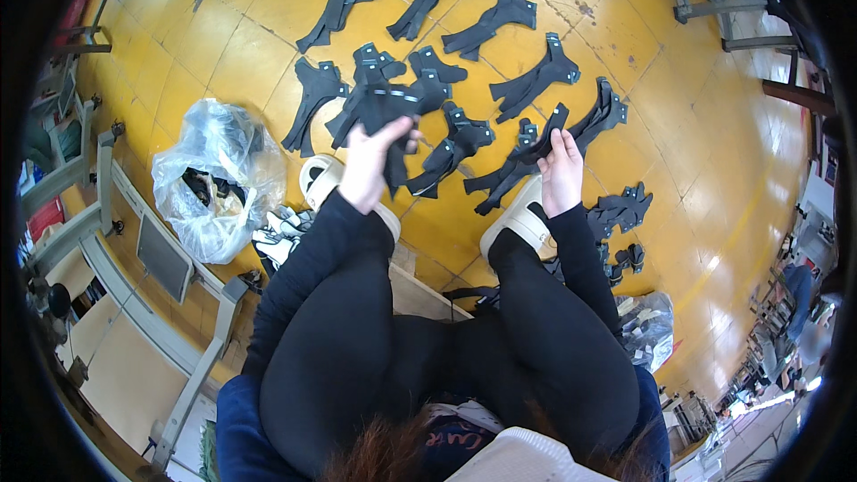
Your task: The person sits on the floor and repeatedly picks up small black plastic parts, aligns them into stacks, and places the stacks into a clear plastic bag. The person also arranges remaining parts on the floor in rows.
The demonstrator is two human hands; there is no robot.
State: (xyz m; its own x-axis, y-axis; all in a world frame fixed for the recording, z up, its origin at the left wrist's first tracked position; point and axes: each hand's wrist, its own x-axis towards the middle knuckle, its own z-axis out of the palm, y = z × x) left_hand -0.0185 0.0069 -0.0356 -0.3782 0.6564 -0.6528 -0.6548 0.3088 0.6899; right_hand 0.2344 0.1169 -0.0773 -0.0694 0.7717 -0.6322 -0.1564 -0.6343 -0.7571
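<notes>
My left hand (364, 170) is closed on a dark fabric piece (386, 112) with light marks along its top edge, held above the floor and blurred a little. My right hand (562, 177) pinches the end of a narrow black fabric strip (546, 136) between thumb and fingers. Past my hands, several forked bundles of black fabric lie in loose rows, each with small pale tags; one bundle (504, 13) is at the far side and another (317, 98) is beyond my left hand. What the strip joins lower down is unclear.
A clear plastic bag (219, 178) with dark and pale contents stands left of my feet. More black pieces (620, 210) lie to the right, with another plastic bag (650, 330) nearer. Metal frames (214, 330) line the left; a grey stand (732, 9) is at far right.
</notes>
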